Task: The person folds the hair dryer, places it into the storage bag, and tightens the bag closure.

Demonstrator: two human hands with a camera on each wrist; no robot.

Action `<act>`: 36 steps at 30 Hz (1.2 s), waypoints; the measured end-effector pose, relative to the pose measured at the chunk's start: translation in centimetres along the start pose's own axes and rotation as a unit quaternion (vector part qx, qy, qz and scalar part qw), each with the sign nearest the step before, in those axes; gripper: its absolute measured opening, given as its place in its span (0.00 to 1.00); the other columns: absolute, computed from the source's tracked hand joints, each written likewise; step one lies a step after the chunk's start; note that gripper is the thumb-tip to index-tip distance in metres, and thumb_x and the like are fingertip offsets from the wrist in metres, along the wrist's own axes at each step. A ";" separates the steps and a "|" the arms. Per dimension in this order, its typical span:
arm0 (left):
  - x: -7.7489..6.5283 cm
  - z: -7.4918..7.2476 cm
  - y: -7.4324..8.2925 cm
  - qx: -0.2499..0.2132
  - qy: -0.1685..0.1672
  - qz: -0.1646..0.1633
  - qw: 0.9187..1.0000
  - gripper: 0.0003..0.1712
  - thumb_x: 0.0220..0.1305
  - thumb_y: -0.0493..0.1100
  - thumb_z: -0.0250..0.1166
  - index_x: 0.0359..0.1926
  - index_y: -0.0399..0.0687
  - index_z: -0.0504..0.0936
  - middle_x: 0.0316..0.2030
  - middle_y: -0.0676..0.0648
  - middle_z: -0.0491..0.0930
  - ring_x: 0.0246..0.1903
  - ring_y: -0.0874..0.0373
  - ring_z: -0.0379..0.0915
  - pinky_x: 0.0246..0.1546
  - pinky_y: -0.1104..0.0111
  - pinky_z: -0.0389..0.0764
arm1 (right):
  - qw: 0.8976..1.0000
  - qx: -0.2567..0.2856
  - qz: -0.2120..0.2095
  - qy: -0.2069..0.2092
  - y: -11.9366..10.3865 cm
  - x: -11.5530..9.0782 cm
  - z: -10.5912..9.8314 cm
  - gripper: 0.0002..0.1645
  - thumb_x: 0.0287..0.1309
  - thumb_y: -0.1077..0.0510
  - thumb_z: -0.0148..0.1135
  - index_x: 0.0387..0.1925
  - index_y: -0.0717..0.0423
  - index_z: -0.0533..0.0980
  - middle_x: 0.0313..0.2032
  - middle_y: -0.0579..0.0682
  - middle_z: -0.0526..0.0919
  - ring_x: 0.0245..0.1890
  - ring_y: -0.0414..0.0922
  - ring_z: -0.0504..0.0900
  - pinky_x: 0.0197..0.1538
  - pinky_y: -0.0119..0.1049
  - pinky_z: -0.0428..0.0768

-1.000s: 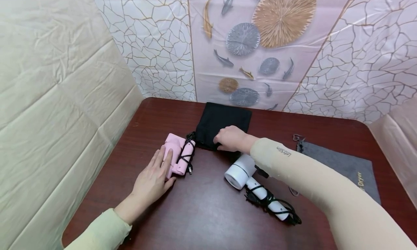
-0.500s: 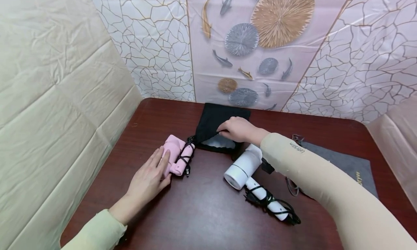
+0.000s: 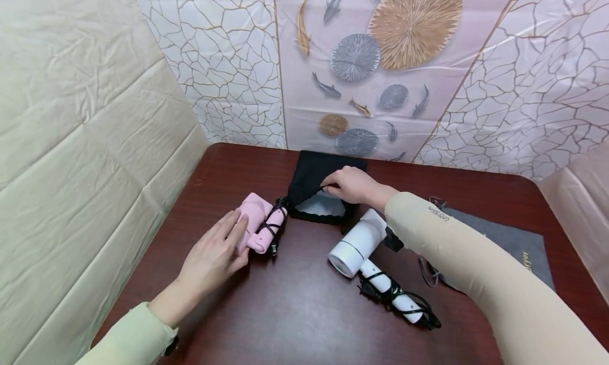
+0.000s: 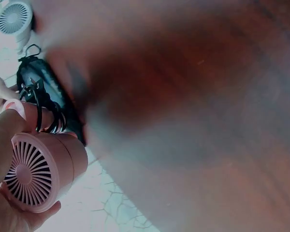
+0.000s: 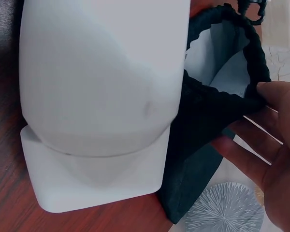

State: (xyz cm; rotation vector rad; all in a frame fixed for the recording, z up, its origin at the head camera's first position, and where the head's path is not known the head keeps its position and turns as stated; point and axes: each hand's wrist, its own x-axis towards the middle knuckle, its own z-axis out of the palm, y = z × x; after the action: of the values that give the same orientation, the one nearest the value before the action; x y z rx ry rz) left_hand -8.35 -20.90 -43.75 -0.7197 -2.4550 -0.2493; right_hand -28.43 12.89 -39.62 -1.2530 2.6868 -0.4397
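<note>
Head view: right hand [image 3: 351,185] pinched black cloth pouch [image 3: 310,174] by its rim. Left-hand fingers [image 3: 236,228] gripped pink cylindrical plastic hairdryer [image 3: 256,207].

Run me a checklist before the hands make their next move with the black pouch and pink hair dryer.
1. Black pouch held open: ok, pale lining shows.
2. Right hand holding the pouch's rim: ok.
3. Left hand gripping the pink hair dryer: ok.
4. Cord wrapped on the pink hair dryer: ok.
5. Pouch empty to the bottom: cannot tell, deep end hidden.
6. White hair dryer well clear of the pouch: not ok, it lies close by.
</note>
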 end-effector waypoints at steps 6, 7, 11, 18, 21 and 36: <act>1.1 -1.4 0.6 -0.012 0.017 0.012 1.000 0.38 0.51 0.41 0.73 0.64 0.29 0.79 0.61 0.29 0.81 0.60 0.35 0.81 0.59 0.47 0.83 | 1.000 0.005 0.017 0.011 0.2 0.2 -0.3 0.16 0.77 0.58 0.62 0.58 0.58 0.87 0.53 0.55 0.90 0.44 0.47 0.90 0.53 0.49 0.87; 1.4 -1.6 0.8 -0.014 0.021 0.017 1.000 0.37 0.51 0.41 0.73 0.64 0.29 0.79 0.61 0.29 0.81 0.60 0.35 0.81 0.59 0.48 0.83 | 1.000 0.007 0.019 0.014 0.2 0.2 -0.4 0.17 0.77 0.57 0.62 0.58 0.59 0.87 0.54 0.55 0.90 0.45 0.48 0.90 0.54 0.49 0.87; 2.4 -2.0 1.9 -0.021 0.032 0.038 0.999 0.37 0.52 0.41 0.72 0.63 0.29 0.80 0.60 0.29 0.81 0.59 0.36 0.81 0.60 0.49 0.83 | 0.999 0.012 0.020 0.027 0.3 0.1 -0.6 0.16 0.76 0.58 0.63 0.57 0.60 0.87 0.53 0.56 0.90 0.48 0.50 0.90 0.56 0.51 0.86; 3.8 -1.3 3.8 -0.023 0.026 0.077 0.996 0.38 0.52 0.42 0.76 0.63 0.29 0.80 0.60 0.30 0.82 0.59 0.37 0.81 0.62 0.52 0.82 | 0.999 0.023 0.018 0.038 0.3 0.1 -0.9 0.16 0.76 0.58 0.63 0.57 0.60 0.87 0.53 0.57 0.90 0.51 0.52 0.90 0.58 0.52 0.85; 4.4 -0.7 4.5 -0.024 0.023 0.087 0.996 0.38 0.52 0.42 0.78 0.63 0.30 0.81 0.60 0.31 0.82 0.60 0.38 0.81 0.63 0.53 0.82 | 0.999 0.029 0.022 0.039 0.2 0.1 -1.0 0.16 0.76 0.58 0.63 0.57 0.60 0.87 0.53 0.57 0.90 0.53 0.53 0.89 0.59 0.53 0.85; 5.9 2.5 5.9 -0.058 0.008 0.075 0.996 0.37 0.55 0.43 0.78 0.65 0.31 0.80 0.63 0.32 0.81 0.63 0.39 0.80 0.66 0.54 0.80 | 0.998 0.043 0.023 0.033 0.4 -0.3 -1.1 0.16 0.76 0.57 0.64 0.57 0.59 0.87 0.53 0.56 0.91 0.52 0.51 0.90 0.58 0.51 0.86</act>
State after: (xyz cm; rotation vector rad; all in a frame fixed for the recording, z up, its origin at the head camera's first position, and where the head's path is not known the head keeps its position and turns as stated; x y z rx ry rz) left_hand -10.42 -12.51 -42.37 -0.9423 -2.3730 -0.3392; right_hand -28.87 13.60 -38.68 -1.1699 2.7132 -0.5956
